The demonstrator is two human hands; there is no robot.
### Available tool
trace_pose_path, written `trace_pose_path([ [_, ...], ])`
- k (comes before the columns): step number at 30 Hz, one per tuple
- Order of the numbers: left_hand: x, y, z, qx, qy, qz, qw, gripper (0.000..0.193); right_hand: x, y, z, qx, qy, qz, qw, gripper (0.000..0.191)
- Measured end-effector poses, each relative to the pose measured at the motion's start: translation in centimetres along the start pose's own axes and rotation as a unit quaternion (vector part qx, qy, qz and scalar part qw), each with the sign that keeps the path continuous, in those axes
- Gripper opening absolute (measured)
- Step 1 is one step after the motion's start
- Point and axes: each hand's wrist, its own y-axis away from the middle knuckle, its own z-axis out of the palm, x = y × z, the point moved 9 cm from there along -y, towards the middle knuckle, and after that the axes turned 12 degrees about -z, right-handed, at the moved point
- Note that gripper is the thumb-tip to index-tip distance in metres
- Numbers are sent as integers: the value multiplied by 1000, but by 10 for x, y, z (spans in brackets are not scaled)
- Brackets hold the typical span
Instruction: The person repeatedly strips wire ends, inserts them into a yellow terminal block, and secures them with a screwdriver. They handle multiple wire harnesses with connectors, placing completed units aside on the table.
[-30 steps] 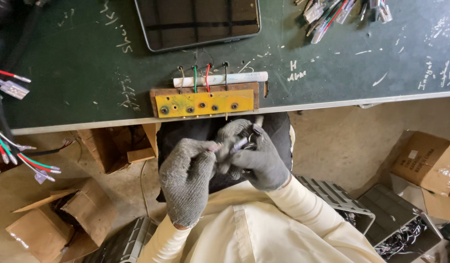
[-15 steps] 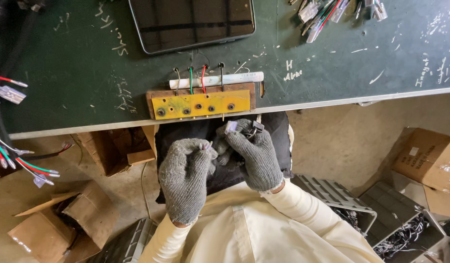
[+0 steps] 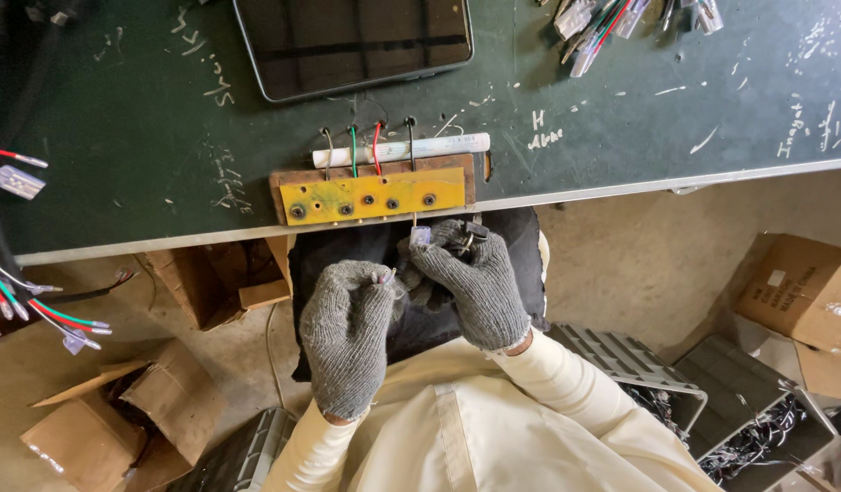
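Observation:
Both my hands wear grey knitted gloves and work over my dark lap. My right hand (image 3: 475,278) pinches a small clear connector (image 3: 420,236) just below the front edge of a yellow jig plate (image 3: 375,196) with four holes, fixed on a wooden block at the table edge. My left hand (image 3: 348,333) is closed around thin wire ends near its fingertips. Green, red and dark wires (image 3: 366,150) rise behind the jig, in front of a white tube (image 3: 439,146).
A dark tablet (image 3: 352,41) lies on the green chalk-marked table (image 3: 120,155). Connector bundles (image 3: 603,23) sit at the top right, wired plugs (image 3: 20,173) at the left. Cardboard boxes (image 3: 803,292) and a metal crate (image 3: 712,410) stand on the floor.
My right hand has lifted the small connector up from my lap towards the jig's front edge. My left hand stays low, holding the wires.

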Motion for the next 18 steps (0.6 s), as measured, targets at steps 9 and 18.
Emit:
trace_pose_path([
  [9,3,-8,-5,54,-7,37,998,6,-14,-1,-9,67,87,-106,988,20],
  [18,13,-19,-7,100,-147,119,977,10,-16,-3,-11,55,134,-147,978,17],
])
